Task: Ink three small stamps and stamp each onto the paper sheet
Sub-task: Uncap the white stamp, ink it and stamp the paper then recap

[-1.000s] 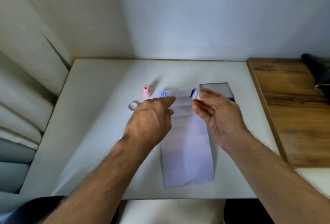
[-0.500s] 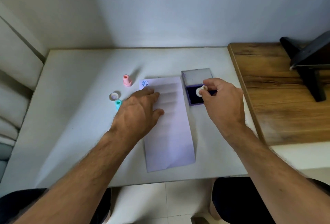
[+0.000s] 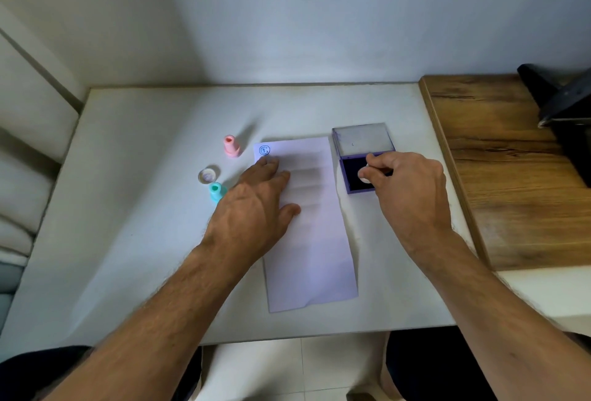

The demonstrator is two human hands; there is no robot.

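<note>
A long white paper sheet point(image 3: 311, 240) lies on the white table point(image 3: 144, 208), with one blue round print point(image 3: 264, 150) at its top left corner. My left hand point(image 3: 256, 205) rests flat on the sheet's left edge, fingers straight. My right hand point(image 3: 406, 183) pinches a small white stamp point(image 3: 363, 176) and holds it down on the dark pad of the open purple ink pad point(image 3: 353, 173). A pink stamp point(image 3: 231, 145) stands upright left of the sheet. A teal stamp point(image 3: 216, 191) stands just left of my left hand.
A small clear round cap point(image 3: 208, 175) lies beside the teal stamp. The ink pad's clear lid point(image 3: 363, 139) lies open behind it. A wooden surface point(image 3: 511, 176) adjoins the table on the right, with a dark stand point(image 3: 563, 106) on it. Walls close the back and left.
My right hand has carried the white stamp from above the sheet's top to the ink pad and lowered it onto the pad. My left hand has settled flat on the sheet.
</note>
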